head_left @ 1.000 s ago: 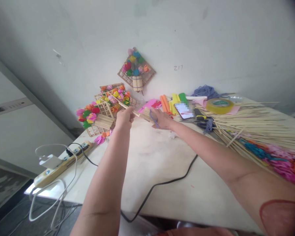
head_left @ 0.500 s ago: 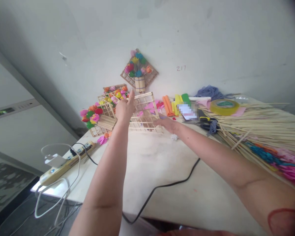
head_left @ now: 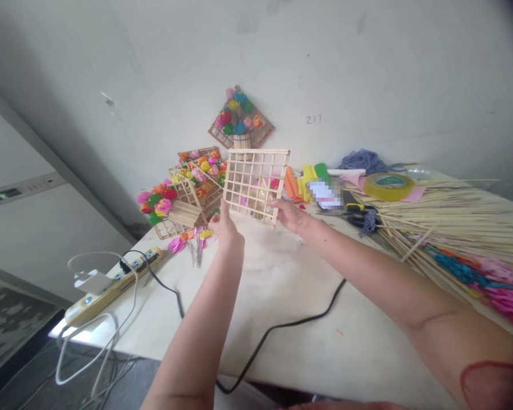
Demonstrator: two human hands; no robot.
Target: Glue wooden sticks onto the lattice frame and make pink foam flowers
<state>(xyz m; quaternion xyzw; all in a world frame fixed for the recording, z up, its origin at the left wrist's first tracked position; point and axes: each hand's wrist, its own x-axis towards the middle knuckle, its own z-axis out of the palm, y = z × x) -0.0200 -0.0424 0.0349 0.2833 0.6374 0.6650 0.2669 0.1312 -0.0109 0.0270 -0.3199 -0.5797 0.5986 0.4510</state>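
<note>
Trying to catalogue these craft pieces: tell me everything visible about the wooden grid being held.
The wooden grid is a square lattice of thin pale sticks, open-celled and unpainted. It is held nearly upright above the table, facing the camera. The left hand grips its lower left corner, the right hand its lower right corner.

Craft workshop: table [head_left: 282,285] strewn with bamboo sticks [head_left: 453,219], tape roll [head_left: 389,185], paper flowers [head_left: 158,199], stick lattices
</note>
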